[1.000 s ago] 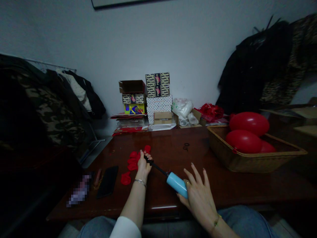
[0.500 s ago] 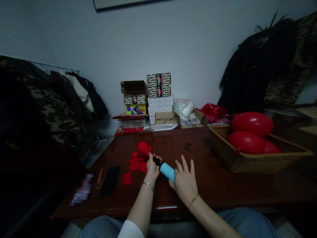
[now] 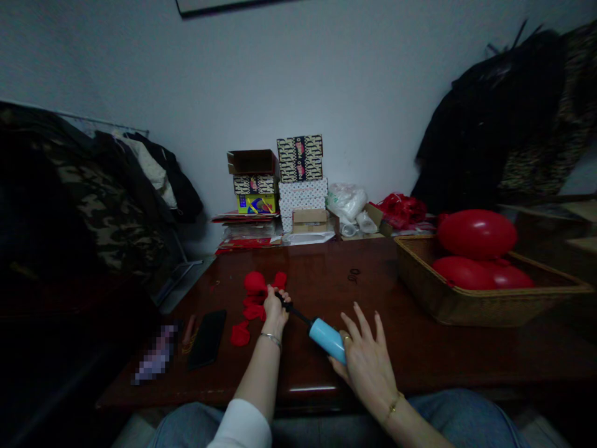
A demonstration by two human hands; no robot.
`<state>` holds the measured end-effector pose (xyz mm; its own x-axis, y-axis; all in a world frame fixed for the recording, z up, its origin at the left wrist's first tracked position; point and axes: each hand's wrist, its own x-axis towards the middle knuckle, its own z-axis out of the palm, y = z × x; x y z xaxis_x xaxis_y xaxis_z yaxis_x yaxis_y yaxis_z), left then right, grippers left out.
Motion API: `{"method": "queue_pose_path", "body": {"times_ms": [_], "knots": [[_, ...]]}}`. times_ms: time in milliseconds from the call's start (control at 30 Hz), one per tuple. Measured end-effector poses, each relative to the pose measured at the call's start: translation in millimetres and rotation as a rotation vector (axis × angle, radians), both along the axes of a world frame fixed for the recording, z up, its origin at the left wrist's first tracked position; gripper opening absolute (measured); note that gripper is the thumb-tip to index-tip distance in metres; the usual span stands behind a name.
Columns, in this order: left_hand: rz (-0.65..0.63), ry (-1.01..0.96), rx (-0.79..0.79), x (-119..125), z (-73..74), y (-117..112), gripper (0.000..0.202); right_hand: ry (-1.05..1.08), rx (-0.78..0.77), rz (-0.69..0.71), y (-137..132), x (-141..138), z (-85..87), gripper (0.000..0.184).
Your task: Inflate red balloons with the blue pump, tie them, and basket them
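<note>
Half a second ago the blue hand pump (image 3: 327,340) was squashed together; now it's pulled out, with a length of black rod (image 3: 299,315) showing between barrel and black end. Right hand (image 3: 368,361) has slid back toward the person and off to the right, left hand (image 3: 276,308) has drifted a bit left, and the round, partly filled red balloon (image 3: 254,282) has shifted left too. So yeah, left fingers are wrapped tight around the pump's black end, while the right one has the lower end of the blue barrel pinched between thumb and palm, other fingers fanned out in the air. Pump's tilted across the gap between the hands, over the glossy brown table (image 3: 382,280). That round balloon sits just beyond the left hand, can't tell if it's actually on the nozzle. Some limp red balloons (image 3: 240,334) are lying near the left wrist, and a flat black phone-like slab (image 3: 208,339) is further left. Off to the right, well apart from the hands, a wicker basket (image 3: 489,309) holds inflated red balloons (image 3: 476,234), one stacked on top.
</note>
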<state>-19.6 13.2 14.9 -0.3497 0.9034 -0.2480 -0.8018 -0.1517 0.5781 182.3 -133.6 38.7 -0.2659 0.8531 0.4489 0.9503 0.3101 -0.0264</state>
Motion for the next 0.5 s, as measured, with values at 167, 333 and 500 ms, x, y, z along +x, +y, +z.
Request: {"method": "queue_pose_path", "body": {"times_ms": [167, 333, 500], "knots": [[-0.056, -0.049, 0.036, -0.3, 4.5, 1.3, 0.029, 0.001, 0.007, -0.012, -8.0, 9.0, 5.3, 0.044], [-0.057, -0.031, 0.033, 9.1, 1.8, 0.9, 0.028, -0.013, 0.008, -0.017, -1.5, 7.9, 7.0, 0.044], [-0.063, -0.014, 0.034, 23.0, 0.3, -3.0, 0.026, 0.000, -0.026, -0.012, 12.8, -6.7, 10.3, 0.042]]}}
